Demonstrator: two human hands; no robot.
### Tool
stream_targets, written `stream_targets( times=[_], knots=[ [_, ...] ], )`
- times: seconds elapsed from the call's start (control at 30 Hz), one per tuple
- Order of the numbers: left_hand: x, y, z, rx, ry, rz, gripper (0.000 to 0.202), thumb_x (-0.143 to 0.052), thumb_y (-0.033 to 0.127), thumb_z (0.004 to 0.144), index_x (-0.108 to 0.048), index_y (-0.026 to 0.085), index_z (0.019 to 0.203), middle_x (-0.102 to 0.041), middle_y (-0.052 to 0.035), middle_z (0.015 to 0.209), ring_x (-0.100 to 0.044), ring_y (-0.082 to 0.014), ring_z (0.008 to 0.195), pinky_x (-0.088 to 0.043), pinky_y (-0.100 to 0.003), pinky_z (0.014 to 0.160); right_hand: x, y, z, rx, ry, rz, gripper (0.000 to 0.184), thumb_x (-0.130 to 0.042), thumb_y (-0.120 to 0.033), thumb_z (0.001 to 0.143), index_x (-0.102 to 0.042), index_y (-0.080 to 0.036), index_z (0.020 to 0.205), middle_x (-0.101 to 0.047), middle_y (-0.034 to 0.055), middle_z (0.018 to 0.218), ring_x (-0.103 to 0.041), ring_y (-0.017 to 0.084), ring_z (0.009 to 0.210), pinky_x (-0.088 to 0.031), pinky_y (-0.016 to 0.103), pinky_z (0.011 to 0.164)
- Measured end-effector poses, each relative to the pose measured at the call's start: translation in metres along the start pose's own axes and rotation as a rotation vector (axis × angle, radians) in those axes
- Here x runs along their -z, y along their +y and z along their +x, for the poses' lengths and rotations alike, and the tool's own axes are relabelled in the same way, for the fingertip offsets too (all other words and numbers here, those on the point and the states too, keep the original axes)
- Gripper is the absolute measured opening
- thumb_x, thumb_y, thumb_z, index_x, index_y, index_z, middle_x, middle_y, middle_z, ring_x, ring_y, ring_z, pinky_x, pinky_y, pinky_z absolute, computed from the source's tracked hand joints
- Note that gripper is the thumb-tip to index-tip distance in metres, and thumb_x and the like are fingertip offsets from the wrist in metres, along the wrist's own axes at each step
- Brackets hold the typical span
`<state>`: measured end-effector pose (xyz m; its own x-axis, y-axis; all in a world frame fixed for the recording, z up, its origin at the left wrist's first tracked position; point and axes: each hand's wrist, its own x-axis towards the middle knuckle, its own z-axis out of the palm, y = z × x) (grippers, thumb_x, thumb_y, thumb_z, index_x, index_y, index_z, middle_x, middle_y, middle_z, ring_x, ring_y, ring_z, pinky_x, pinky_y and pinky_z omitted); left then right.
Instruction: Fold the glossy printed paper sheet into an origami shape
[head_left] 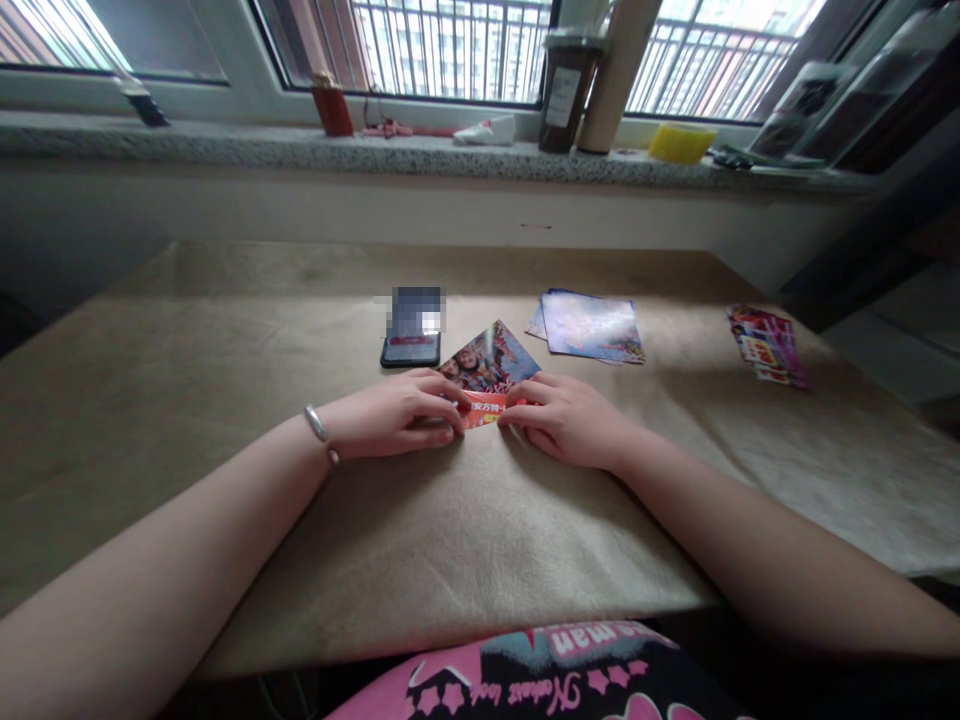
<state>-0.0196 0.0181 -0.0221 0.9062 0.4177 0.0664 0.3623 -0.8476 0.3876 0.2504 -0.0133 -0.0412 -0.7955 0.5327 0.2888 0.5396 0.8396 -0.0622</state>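
Observation:
A glossy printed paper sheet (495,355) lies on the table in front of me, with one corner pointing away. Its near edge is folded up, showing an orange strip with white lettering. My left hand (409,412), with a silver bracelet at the wrist, holds the left end of this fold, fingers curled and thumb at the near edge. At the right end, my right hand (566,415) pinches the same fold between thumb and fingers. Both hands rest low over the tabletop, and they partly cover the sheet's sides.
A phone (411,330) lies behind my left hand. Beyond my right hand is a small stack of printed sheets (592,325). Several narrow colourful folded papers (769,345) sit far right. Along the windowsill (450,155) stand a dark lidded container (566,95) and a yellow object (681,143).

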Motion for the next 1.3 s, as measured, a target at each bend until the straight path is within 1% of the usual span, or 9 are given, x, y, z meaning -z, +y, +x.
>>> stream_targets(
  times=[0.17,0.3,0.5,0.6,0.67,0.73,0.9,1.2,1.3],
  knots=[
    [0.001,-0.002,-0.001,0.006,-0.005,-0.035,0.018,-0.052,0.030,0.092,-0.069,0.025,0.094,-0.059,-0.0041,0.123,-0.051,-0.0186,0.114,-0.040,-0.035,0.100,0.001,0.005,-0.004,-0.015,0.023,0.038,0.028,-0.047,-0.014,0.084,-0.069,-0.022,0.099,-0.066,0.0062,0.102,-0.055,0.019,0.088,-0.045,0.031,0.074],
    [0.000,-0.003,-0.002,-0.009,0.014,-0.037,0.018,-0.052,0.029,0.091,-0.070,0.024,0.093,-0.059,-0.0045,0.123,-0.051,-0.0186,0.113,-0.041,-0.035,0.100,0.001,0.009,-0.006,-0.057,0.030,0.059,0.029,-0.048,-0.010,0.080,-0.071,-0.022,0.093,-0.067,0.0059,0.098,-0.057,0.018,0.088,-0.046,0.031,0.075],
    [0.000,-0.004,-0.002,-0.015,0.033,-0.044,0.020,-0.052,0.029,0.092,-0.070,0.023,0.089,-0.060,-0.0061,0.121,-0.052,-0.0191,0.112,-0.043,-0.037,0.098,0.003,0.018,-0.013,-0.112,0.065,0.087,0.029,-0.047,-0.009,0.080,-0.072,-0.024,0.084,-0.069,0.0039,0.096,-0.061,0.016,0.084,-0.046,0.029,0.073],
    [0.002,-0.001,-0.003,0.003,0.026,-0.058,0.020,-0.052,0.029,0.092,-0.070,0.022,0.087,-0.060,-0.0058,0.122,-0.052,-0.0192,0.113,-0.042,-0.038,0.099,0.009,0.023,-0.018,-0.128,0.074,0.083,0.029,-0.047,-0.009,0.079,-0.072,-0.024,0.080,-0.070,0.0022,0.093,-0.062,0.016,0.083,-0.046,0.028,0.071],
    [0.004,0.003,-0.004,0.011,0.023,-0.067,0.020,-0.052,0.028,0.092,-0.070,0.022,0.086,-0.060,-0.0051,0.123,-0.051,-0.0190,0.114,-0.041,-0.038,0.100,0.015,0.027,-0.022,-0.143,0.052,0.072,0.029,-0.047,-0.011,0.080,-0.072,-0.024,0.079,-0.070,0.0023,0.091,-0.062,0.015,0.080,-0.046,0.028,0.070],
    [0.006,0.006,-0.005,0.012,0.022,-0.073,0.020,-0.052,0.027,0.092,-0.070,0.022,0.084,-0.060,-0.0045,0.123,-0.051,-0.0187,0.115,-0.041,-0.037,0.100,0.022,0.030,-0.027,-0.190,0.032,0.055,0.028,-0.048,-0.011,0.080,-0.073,-0.024,0.077,-0.070,0.0014,0.091,-0.063,0.014,0.077,-0.045,0.027,0.066],
    [0.008,0.010,-0.005,0.011,0.036,-0.084,0.021,-0.051,0.028,0.092,-0.070,0.022,0.084,-0.061,-0.0046,0.122,-0.052,-0.0180,0.112,-0.041,-0.036,0.099,0.036,0.036,-0.036,-0.264,-0.058,0.040,0.030,-0.049,-0.011,0.079,-0.074,-0.027,0.078,-0.071,-0.0010,0.094,-0.065,0.014,0.078,-0.046,0.027,0.068],
    [0.009,0.012,-0.004,0.020,0.047,-0.089,0.023,-0.050,0.029,0.092,-0.069,0.021,0.083,-0.062,-0.0055,0.118,-0.053,-0.0180,0.109,-0.042,-0.036,0.097,0.039,0.040,-0.039,-0.280,-0.059,0.047,0.030,-0.049,-0.011,0.078,-0.074,-0.027,0.077,-0.072,-0.0015,0.093,-0.066,0.015,0.079,-0.047,0.027,0.069],
    [0.008,0.014,-0.003,0.040,0.045,-0.068,0.019,-0.050,0.029,0.092,-0.067,0.021,0.090,-0.063,-0.0055,0.115,-0.053,-0.0184,0.109,-0.042,-0.036,0.097,0.039,0.043,-0.041,-0.286,-0.050,0.060,0.030,-0.049,-0.011,0.078,-0.075,-0.026,0.077,-0.072,-0.0011,0.093,-0.066,0.015,0.077,-0.048,0.027,0.070]
  ],
)
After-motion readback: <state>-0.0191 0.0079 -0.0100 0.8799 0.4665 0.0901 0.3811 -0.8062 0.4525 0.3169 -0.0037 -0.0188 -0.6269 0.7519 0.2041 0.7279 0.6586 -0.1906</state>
